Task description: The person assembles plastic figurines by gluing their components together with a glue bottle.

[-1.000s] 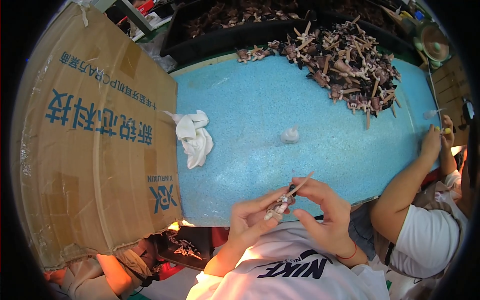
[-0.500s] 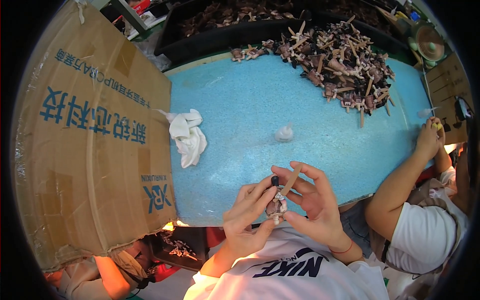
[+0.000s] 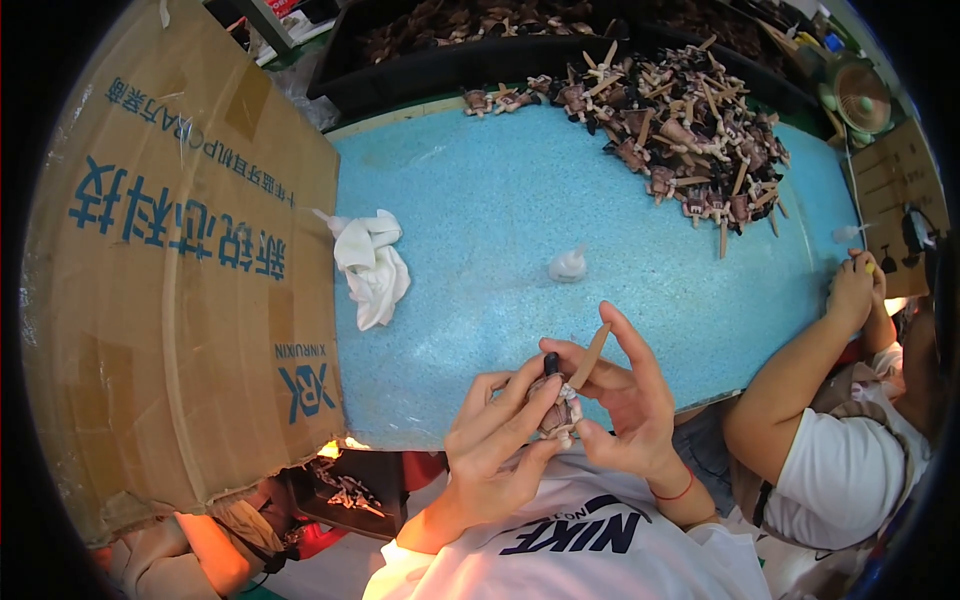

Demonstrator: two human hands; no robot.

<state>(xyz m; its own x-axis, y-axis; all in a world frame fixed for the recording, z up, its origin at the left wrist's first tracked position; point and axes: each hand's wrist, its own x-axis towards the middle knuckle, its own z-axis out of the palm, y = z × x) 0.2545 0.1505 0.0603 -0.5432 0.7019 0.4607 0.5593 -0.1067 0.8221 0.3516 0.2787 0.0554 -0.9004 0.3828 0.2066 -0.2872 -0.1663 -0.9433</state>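
Note:
A small doll-like figurine (image 3: 558,415) in brown, pinkish and white, with a black knob at the top, is held tilted close to my chest. My left hand (image 3: 500,425) pinches it from the left, fingers over its upper part and thumb lower down. A flat tan blade-shaped piece (image 3: 592,358) sticks up and to the right from the figurine. My right hand (image 3: 630,410) cups the other side, thumb by the figurine's lower end and index fingertip at the blade's tip. Fingers hide part of the figurine.
A heap of similar figurines (image 3: 690,140) covers the far right of the blue table (image 3: 470,230). A small translucent bottle (image 3: 568,265) stands mid-table, a white cloth (image 3: 372,270) to the left. A large cardboard box (image 3: 180,270) borders the left; a co-worker's arm (image 3: 790,370) is at right.
My right index finger has straightened and moved up to the blade's tip. The figurine has turned slightly in my fingers, and my right thumb has shifted a little to the right.

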